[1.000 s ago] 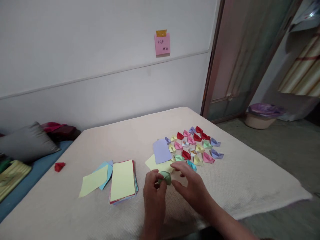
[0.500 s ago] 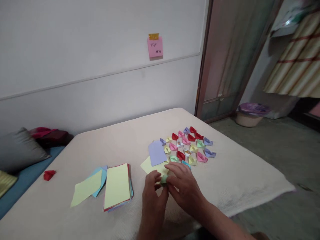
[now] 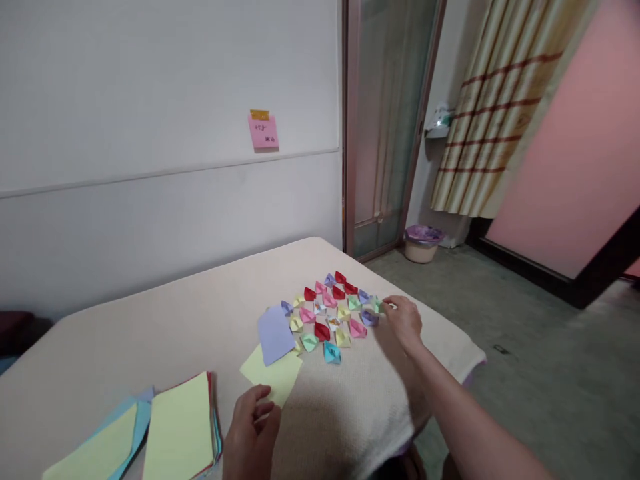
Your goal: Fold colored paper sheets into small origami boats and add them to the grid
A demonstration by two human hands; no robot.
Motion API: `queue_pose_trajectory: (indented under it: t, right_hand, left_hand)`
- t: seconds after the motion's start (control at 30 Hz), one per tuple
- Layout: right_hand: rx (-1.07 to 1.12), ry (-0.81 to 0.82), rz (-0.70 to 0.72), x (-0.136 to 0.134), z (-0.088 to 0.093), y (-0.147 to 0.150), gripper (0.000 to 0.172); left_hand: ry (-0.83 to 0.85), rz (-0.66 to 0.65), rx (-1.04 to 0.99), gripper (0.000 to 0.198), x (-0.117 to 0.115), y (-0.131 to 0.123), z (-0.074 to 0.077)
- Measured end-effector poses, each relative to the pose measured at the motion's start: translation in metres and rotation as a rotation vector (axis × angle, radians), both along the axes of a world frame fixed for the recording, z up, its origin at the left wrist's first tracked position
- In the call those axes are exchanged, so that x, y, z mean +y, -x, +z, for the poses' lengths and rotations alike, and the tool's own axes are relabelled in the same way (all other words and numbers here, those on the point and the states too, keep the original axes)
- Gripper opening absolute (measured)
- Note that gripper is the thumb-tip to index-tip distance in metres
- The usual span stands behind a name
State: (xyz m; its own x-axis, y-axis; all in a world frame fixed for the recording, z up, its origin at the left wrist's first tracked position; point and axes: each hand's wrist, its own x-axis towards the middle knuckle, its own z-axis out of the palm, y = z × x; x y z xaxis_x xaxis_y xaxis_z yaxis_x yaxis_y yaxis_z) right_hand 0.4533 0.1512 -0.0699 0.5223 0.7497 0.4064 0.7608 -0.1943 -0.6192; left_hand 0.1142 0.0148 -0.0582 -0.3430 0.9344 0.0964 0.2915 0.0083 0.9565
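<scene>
The purple sheet on the pale bedspread serves as reference. Well to the right of it, the right hand pinches the end of a pale green boat of folded paper, thumb and forefinger closed on it. That boat stands at the right end of the group, just beside a purple boat.

Nearer the person than the purple sheet, the left hand is open, its fingers loosely curled and the thumb apart from the forefinger. It lies at the edge of a yellow sheet, which is partly covered by the purple sheet; contact between the two cannot be confirmed from this angle.

The remaining boats stand in uneven rows to the right of the purple sheet, coloured red, pink, yellow, green, purple and white with a print. A light blue boat is the one nearest the person.

To the left of the purple sheet and nearer the person lies a paper stack, yellow on top, with red and blue edges showing. Beyond and above the purple sheet, a handwritten pink note is taped to the wall.
</scene>
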Motion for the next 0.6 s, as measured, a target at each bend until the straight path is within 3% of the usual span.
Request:
queue_pose_trajectory:
  t: [0.27, 0.5, 0.6]
  right_hand:
    - [0.014, 0.127, -0.120, 0.013, -0.026, -0.013, 0.022]
    - [0.075, 0.162, -0.089, 0.021, -0.045, -0.013, 0.014]
    - [0.142, 0.147, -0.086, 0.024, -0.046, -0.021, 0.021]
  left_hand:
    - [0.002, -0.016, -0.016, 0.042, 0.003, 0.000, -0.013]
    - [0.016, -0.058, -0.030, 0.044, 0.006, 0.000, -0.024]
    - [0.018, -0.055, -0.017, 0.044, 0.005, -0.001, -0.022]
